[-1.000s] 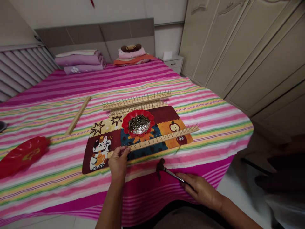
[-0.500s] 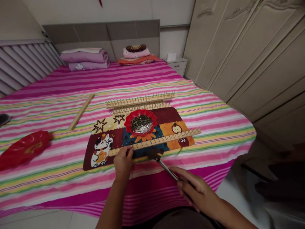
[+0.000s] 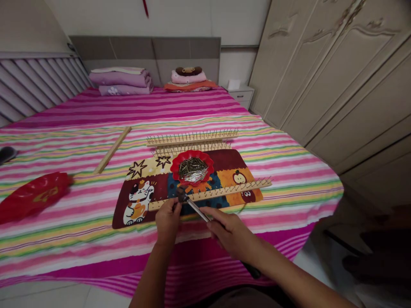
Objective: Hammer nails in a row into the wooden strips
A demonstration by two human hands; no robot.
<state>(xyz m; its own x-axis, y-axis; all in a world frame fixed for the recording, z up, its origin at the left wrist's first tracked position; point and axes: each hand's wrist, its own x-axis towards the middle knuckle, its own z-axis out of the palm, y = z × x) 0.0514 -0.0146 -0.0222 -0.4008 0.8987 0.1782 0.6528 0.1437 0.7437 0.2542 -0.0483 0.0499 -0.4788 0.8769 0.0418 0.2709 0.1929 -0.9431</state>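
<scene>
My left hand (image 3: 167, 220) pinches at the left part of a wooden strip (image 3: 224, 191) studded with a row of nails, which lies on a patchwork cartoon mat (image 3: 141, 199). What sits between its fingertips is too small to make out. My right hand (image 3: 229, 233) grips a small hammer (image 3: 189, 202), its head raised just above the strip beside my left fingers. A red scalloped dish (image 3: 192, 167) full of loose nails sits on the mat behind the strip.
Two more nailed wooden strips (image 3: 192, 139) lie behind the dish. A plain wooden strip (image 3: 112, 149) lies further left on the striped bedsheet (image 3: 289, 167). A red tray (image 3: 30, 199) rests at the left. Folded bedding (image 3: 123, 81) is at the headboard, wardrobes (image 3: 337, 72) on the right.
My right hand lifted the hammer from the bed edge and swung it left, up to the strip by my left fingers. My left hand stayed in place.
</scene>
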